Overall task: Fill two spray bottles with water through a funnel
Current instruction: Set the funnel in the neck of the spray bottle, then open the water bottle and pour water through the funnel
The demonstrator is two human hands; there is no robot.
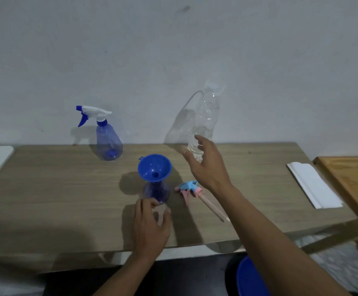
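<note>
The right hand (208, 165) is stretched forward with fingers spread and curved, not yet closed on anything; its fingertips lie just in front of the lower body of the clear water bottle (204, 122), and whether they touch it I cannot tell. The left hand (152, 225) sits nearer the table edge, fingers loosely curled at the foot of the open spray bottle (156, 192), touching or almost touching its base without a firm grip. That bottle stands upright with the blue funnel (154, 167) seated in its neck, mouth up. The water bottle stands upright against the wall, its long axis vertical, beyond and to the right of the funnel, so the right hand is clearly the nearer one to take it. To pour, it will likely need to come left and toward the person, then tip over the funnel. The removed pink-and-blue spray head (189, 188) lies flat on the wooden table (56, 189) just right of the funnel bottle, under the right wrist. The second spray bottle (107, 139), head on, stands well apart at back left.
</note>
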